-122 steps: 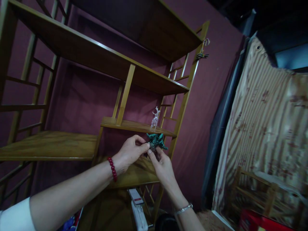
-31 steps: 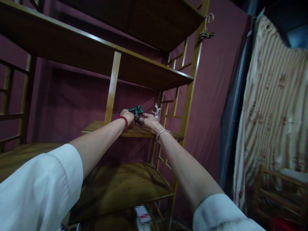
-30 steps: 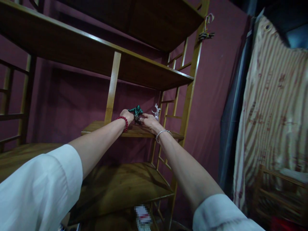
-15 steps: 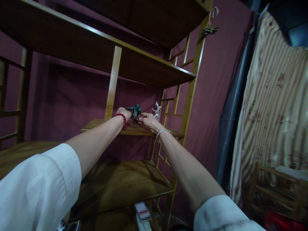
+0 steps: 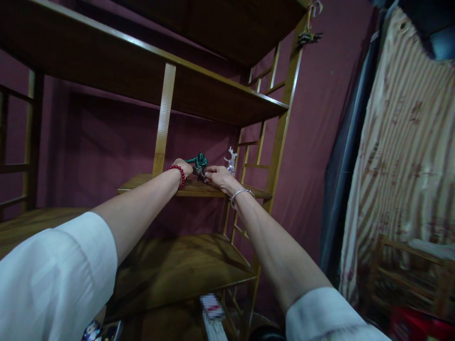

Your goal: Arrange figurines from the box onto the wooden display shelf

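Note:
A small dark green and brown figurine (image 5: 201, 163) stands on the short middle shelf (image 5: 192, 190) of a wooden rack. My left hand (image 5: 183, 166), with a red bead bracelet at the wrist, is closed on the figurine's left side; its fingertips are partly hidden. From the other side my right hand (image 5: 219, 176) pinches the lower part of the figurine between thumb and fingers. A silver bangle circles that wrist. Just behind my right hand rises a clear, antlered deer ornament (image 5: 232, 160), its lower part hidden by the hand.
A wooden post (image 5: 164, 118) stands left of my hands, and an upper shelf (image 5: 227, 78) overhangs them. Below lies a wide lower shelf (image 5: 188, 258). A bundle of sticks (image 5: 309, 38) hangs on the rack's right upright. A striped curtain (image 5: 401, 156) hangs at the right.
Both hands keep their hold on the figurine, with only a slight shift. The whole view has moved a little.

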Demonstrator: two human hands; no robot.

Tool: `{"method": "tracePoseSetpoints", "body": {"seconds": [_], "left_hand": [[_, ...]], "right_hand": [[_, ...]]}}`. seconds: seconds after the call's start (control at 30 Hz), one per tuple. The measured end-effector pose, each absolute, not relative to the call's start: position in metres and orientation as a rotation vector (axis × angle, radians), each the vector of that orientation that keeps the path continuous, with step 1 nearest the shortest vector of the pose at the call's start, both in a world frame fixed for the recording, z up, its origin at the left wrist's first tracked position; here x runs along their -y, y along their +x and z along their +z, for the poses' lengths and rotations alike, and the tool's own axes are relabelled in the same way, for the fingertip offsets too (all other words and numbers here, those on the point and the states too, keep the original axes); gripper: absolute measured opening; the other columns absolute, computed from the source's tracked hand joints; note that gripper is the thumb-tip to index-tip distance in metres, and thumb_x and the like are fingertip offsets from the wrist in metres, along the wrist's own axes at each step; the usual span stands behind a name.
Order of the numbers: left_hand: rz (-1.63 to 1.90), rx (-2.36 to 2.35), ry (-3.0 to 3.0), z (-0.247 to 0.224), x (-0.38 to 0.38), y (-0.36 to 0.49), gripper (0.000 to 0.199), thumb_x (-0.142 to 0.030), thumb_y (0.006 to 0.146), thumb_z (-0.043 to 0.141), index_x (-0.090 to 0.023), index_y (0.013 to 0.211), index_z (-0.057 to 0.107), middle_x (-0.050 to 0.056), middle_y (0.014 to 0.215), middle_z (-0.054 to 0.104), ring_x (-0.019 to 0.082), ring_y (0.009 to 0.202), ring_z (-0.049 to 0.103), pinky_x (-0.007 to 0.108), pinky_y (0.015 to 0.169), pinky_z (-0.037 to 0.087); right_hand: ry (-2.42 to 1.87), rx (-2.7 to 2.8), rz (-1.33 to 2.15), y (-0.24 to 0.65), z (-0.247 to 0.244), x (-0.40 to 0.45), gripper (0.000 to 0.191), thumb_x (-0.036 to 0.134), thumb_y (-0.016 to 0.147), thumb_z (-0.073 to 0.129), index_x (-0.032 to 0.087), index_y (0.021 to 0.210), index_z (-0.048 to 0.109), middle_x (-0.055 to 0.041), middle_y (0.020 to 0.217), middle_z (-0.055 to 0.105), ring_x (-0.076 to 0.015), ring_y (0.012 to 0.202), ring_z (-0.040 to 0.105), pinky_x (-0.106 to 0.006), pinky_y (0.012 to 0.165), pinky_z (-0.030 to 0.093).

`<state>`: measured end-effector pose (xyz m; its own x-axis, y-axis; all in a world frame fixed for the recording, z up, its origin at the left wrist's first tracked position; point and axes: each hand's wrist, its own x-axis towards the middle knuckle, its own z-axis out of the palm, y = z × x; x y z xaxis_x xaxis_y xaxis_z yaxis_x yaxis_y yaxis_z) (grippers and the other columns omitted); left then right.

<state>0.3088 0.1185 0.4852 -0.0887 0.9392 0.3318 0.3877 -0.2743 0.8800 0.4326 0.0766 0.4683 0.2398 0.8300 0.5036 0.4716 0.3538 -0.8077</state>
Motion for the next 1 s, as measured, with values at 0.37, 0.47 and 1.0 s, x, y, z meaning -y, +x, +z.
{"method": "tracePoseSetpoints", "body": {"seconds": [0.37, 0.47, 1.0], "left_hand": [[1.301, -1.575, 1.870, 0.484, -0.122, 0.303, 0.017, -0.020, 0.053, 0.072, -0.010, 0.061, 0.061, 0.010, 0.071, 0.064, 0.019, 0.067, 0.061, 0.024, 0.051, 0.044], [1.294, -1.574, 1.906, 0.484, -0.115, 0.299, 0.018, -0.022, 0.050, 0.073, -0.011, 0.058, 0.061, 0.009, 0.069, 0.064, 0.019, 0.067, 0.061, 0.023, 0.051, 0.043], [1.264, -1.622, 2.106, 0.485, -0.096, 0.294, 0.021, -0.026, 0.049, 0.071, -0.013, 0.058, 0.059, 0.010, 0.069, 0.062, 0.023, 0.072, 0.061, 0.025, 0.055, 0.041]], "right_hand": [[-1.388, 1.399, 0.265, 0.437, 0.465, -0.082, 0.023, 0.011, 0.067, 0.062, 0.013, 0.090, 0.066, -0.0001, 0.059, 0.063, -0.0068, 0.048, 0.052, -0.015, 0.050, 0.042], [-1.405, 1.417, 0.232, 0.436, 0.464, -0.080, 0.024, 0.012, 0.065, 0.064, 0.015, 0.088, 0.067, 0.0009, 0.058, 0.063, -0.0079, 0.049, 0.053, -0.016, 0.050, 0.042], [-1.443, 1.447, 0.162, 0.438, 0.467, -0.077, 0.024, 0.012, 0.060, 0.066, 0.015, 0.083, 0.068, 0.0031, 0.057, 0.061, -0.0077, 0.050, 0.052, -0.015, 0.050, 0.040]]}}
